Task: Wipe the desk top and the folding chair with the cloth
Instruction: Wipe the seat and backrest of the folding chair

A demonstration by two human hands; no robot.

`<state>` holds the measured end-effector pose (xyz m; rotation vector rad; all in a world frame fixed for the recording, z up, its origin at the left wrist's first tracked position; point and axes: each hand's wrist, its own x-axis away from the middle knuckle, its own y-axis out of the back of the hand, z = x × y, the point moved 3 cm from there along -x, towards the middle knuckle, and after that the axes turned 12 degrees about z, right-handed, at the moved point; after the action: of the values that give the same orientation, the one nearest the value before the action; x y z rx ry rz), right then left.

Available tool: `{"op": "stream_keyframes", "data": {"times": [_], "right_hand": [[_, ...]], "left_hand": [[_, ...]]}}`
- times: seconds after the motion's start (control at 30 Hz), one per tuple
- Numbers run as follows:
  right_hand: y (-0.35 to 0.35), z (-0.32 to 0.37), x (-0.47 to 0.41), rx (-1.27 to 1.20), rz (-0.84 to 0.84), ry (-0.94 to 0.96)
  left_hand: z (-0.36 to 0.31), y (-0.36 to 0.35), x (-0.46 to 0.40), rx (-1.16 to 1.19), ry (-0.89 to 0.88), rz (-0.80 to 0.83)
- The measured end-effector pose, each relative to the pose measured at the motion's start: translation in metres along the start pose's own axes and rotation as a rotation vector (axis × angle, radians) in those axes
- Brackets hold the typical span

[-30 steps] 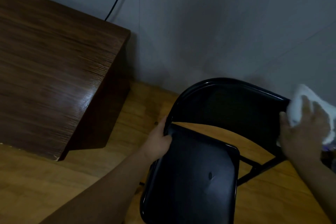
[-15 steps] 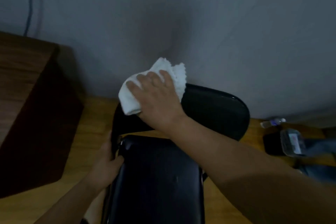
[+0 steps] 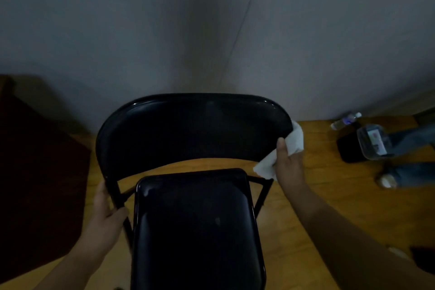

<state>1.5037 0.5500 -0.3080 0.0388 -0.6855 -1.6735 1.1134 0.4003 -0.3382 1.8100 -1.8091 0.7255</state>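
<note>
The black folding chair point(image 3: 195, 134) stands in front of me, its backrest toward the grey wall and its seat point(image 3: 197, 231) below. My right hand point(image 3: 288, 165) holds the white cloth point(image 3: 294, 141) against the backrest's right edge, with the cloth wrapped round that edge. My left hand point(image 3: 106, 209) grips the chair's left frame tube just beside the seat. The dark wooden desk point(image 3: 35, 172) shows only as a dim side panel at the far left; its top is out of view.
The floor is light wood. At the right lie a clear water bottle point(image 3: 346, 121), a black bag point(image 3: 350, 148), a clear plastic box point(image 3: 374, 142) and blue jeans point(image 3: 412, 139). A dark object point(image 3: 423, 261) sits at the lower right edge.
My right hand has swept the cloth from the backrest's top left across to its right edge. The view has swung right, so the desk has slid off to the left. My left hand stays on the frame.
</note>
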Motion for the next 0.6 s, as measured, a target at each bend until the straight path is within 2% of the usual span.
{"op": "stream_keyframes", "data": {"times": [0.17, 0.27, 0.4, 0.47, 0.53, 0.6], "right_hand": [[-0.021, -0.076, 0.023, -0.252, 0.021, -0.294], [-0.021, -0.081, 0.024, -0.255, -0.008, -0.316], [-0.013, -0.034, 0.011, -0.235, -0.131, -0.116], [-0.009, 0.004, 0.006, -0.19, -0.15, 0.043], [-0.01, 0.047, 0.006, -0.013, -0.16, 0.271], [-0.02, 0.087, 0.006, 0.33, -0.183, 0.486]], "left_hand": [[0.005, -0.001, -0.004, -0.013, -0.014, -0.053], [0.006, -0.002, -0.002, -0.005, -0.043, -0.064], [0.002, -0.004, -0.001, 0.02, -0.091, -0.144], [-0.004, -0.003, -0.001, 0.022, -0.096, -0.188], [-0.012, 0.0, 0.001, 0.024, -0.113, -0.201], [-0.023, 0.003, 0.004, 0.007, -0.157, -0.204]]}}
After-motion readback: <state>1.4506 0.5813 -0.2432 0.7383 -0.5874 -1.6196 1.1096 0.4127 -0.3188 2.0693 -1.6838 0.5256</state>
